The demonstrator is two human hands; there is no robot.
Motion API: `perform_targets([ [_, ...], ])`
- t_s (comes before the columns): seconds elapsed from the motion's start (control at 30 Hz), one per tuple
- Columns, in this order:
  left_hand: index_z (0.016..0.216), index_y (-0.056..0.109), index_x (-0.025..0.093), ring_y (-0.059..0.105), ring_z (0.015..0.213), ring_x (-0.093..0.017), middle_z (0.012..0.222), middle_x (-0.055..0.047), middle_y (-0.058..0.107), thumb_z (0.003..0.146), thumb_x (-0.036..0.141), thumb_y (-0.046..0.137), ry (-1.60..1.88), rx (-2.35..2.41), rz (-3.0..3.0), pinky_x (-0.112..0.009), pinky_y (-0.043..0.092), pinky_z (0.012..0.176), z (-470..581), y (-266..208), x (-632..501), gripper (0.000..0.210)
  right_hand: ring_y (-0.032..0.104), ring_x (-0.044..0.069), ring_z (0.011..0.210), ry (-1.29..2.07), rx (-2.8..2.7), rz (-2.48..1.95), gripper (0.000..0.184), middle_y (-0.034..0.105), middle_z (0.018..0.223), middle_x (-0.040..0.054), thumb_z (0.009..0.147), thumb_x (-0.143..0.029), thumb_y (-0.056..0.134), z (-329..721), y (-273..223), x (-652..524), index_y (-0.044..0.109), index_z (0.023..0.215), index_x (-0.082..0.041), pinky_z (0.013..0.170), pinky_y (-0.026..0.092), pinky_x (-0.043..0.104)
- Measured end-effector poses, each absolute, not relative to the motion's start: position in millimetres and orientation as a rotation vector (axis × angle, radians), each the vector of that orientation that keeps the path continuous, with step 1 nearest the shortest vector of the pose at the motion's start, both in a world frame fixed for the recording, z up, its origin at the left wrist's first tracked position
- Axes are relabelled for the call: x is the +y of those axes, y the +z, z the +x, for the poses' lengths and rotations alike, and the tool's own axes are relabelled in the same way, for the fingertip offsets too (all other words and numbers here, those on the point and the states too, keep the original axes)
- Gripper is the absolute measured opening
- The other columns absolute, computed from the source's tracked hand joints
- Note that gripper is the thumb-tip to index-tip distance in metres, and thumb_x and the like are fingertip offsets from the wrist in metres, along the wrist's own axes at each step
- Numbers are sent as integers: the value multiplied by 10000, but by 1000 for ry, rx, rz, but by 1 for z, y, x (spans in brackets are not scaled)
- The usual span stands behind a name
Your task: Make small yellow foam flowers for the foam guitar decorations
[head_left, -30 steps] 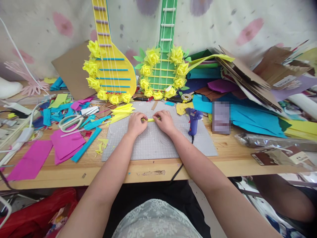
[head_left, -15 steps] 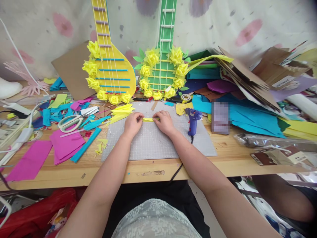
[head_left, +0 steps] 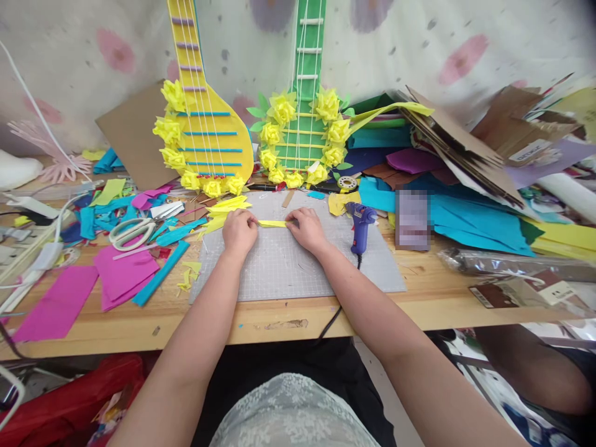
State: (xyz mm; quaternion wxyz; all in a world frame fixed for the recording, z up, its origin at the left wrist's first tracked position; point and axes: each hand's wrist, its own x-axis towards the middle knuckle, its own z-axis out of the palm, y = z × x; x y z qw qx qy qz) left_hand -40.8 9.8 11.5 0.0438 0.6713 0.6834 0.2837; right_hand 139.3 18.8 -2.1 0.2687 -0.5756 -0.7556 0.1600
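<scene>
Thumb and fingertips of the left hand (head_left: 240, 233) pinch one end of a narrow yellow strip (head_left: 272, 223), and the right hand (head_left: 307, 230) pinches the other end, so the strip stretches level between them. It lies over the far half of a gray gridded mat (head_left: 279, 273), near the mat's middle from side to side. Just beyond the left hand are pointed yellow paper pieces (head_left: 229, 208), partly on the mat; well to the right of the right hand, a blue glue gun (head_left: 359, 228) rests on the mat. Behind the mat stand a yellow instrument model (head_left: 218, 133) and a green instrument model (head_left: 305, 124), both edged with yellow paper flowers (head_left: 283, 110). On the wooden table (head_left: 274, 332), scissors (head_left: 133, 233) and magenta sheets (head_left: 123, 279) lie to the left, blue sheets (head_left: 479, 226) to the right.
</scene>
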Motion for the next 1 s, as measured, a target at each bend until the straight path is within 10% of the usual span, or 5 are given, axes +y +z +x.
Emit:
perform_targets([
  [0.23,913,621,192,481,937,-228,925,-71,580,761,292,531,793,1755,2331,-356,372,866,-26,7,12,203,455,221,943,413,-2034,-1537,149,588,934,61,777,-226,509,139,-5,20,631,858,-200,837,365,353],
  [0.7,687,519,186,504,764,-154,746,-10,530,646,177,584,1053,1666,1830,-326,408,774,-22,2,14,77,477,199,899,579,-1879,-1413,74,575,860,47,724,-247,557,136,-7,21,578,779,-202,828,375,371],
  [1.0,704,481,163,540,573,-77,606,41,559,541,222,690,1258,1233,925,-213,430,577,-7,18,6,271,567,112,680,1347,-1144,-1011,467,609,760,-20,587,-376,680,129,-3,27,399,928,-227,664,436,278],
])
